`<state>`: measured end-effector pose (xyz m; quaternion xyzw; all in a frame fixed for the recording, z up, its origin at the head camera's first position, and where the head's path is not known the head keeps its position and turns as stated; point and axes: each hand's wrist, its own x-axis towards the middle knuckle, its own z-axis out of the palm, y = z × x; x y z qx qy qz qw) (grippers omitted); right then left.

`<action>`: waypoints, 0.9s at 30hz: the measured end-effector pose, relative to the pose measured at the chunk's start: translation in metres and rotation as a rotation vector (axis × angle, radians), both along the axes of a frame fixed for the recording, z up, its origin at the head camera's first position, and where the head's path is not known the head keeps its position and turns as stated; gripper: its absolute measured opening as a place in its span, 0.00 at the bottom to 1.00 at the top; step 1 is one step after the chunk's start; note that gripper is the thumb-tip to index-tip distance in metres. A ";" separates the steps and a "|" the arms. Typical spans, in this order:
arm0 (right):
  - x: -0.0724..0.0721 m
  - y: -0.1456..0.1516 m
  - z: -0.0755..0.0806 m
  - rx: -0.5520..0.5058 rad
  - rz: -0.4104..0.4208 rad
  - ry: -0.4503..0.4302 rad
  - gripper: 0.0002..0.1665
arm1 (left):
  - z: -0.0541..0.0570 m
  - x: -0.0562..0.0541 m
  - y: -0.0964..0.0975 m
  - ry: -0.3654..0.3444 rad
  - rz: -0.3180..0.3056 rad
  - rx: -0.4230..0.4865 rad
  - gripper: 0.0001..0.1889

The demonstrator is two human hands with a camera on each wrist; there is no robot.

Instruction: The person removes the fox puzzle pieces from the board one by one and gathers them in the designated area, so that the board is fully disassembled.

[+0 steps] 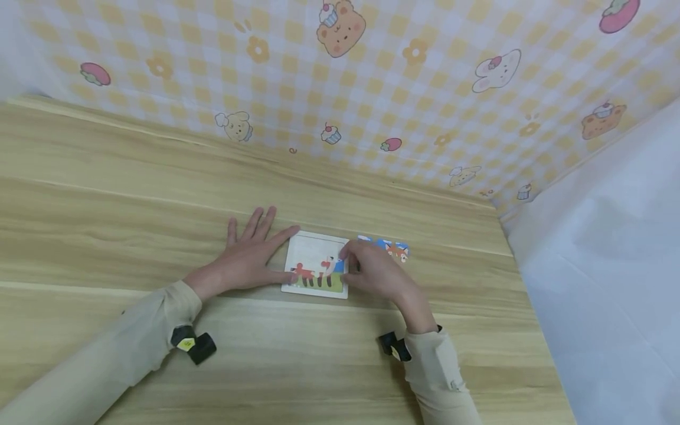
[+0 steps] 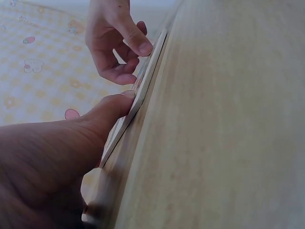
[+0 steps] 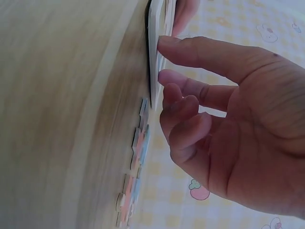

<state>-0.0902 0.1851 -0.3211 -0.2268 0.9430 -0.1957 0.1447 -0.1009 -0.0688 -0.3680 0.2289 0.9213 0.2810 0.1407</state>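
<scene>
A square puzzle board point(image 1: 314, 244) with a white frame lies flat on the wooden table. Its lower part shows a picture of red animals on green grass, while the upper part is bare and pale. My left hand point(image 1: 245, 260) spreads its fingers along the left side, index fingertip at the top corner and thumb point(image 2: 112, 109) resting on the lower left edge. At the right side, my right hand point(image 1: 378, 268) holds a puzzle piece point(image 1: 339, 267) against the board between thumb and index finger. Its other fingers point(image 3: 183, 119) are curled, and the hand partly hides that piece.
Loose puzzle pieces point(image 1: 395, 251) with blue sky and an orange fox lie just right of the board, partly behind my right hand. A yellow checked cloth point(image 1: 372, 100) with cartoon animals stands behind the wooden table point(image 1: 297, 366). White sheeting point(image 1: 595, 260) borders the right side.
</scene>
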 end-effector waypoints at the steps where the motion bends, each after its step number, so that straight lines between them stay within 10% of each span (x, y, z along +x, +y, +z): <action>1: 0.000 0.000 0.000 0.000 -0.001 0.001 0.17 | 0.000 0.000 0.000 -0.001 0.000 0.001 0.50; 27: 0.004 -0.008 0.002 -0.038 -0.116 -0.046 0.17 | -0.001 -0.001 0.001 -0.004 0.004 0.002 0.49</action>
